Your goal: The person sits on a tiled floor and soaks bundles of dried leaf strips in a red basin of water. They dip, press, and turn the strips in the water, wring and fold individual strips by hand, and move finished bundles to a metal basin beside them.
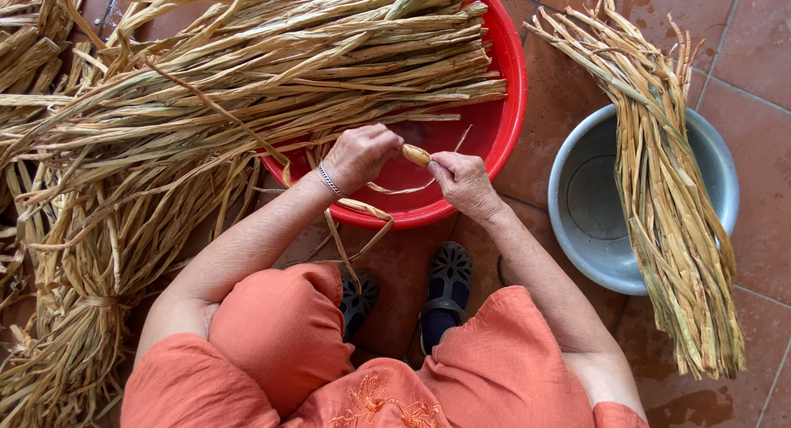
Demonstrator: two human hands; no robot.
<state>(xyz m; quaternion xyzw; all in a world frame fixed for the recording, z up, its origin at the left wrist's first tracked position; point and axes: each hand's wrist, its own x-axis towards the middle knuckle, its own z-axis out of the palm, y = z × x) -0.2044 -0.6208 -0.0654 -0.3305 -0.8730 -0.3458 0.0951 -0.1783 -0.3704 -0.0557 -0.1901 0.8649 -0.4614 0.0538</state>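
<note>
Orange-clad knees [280, 329] lowest, left hand [360, 154] and right hand [463, 181] pinching rolled straw strip [416, 155] mid-frame over red basin [503, 107]

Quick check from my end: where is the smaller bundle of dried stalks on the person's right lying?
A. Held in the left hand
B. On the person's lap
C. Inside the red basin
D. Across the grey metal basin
D: the smaller bundle of dried stalks lies across the grey metal basin, its ends reaching past the rim onto the tiled floor.
</note>
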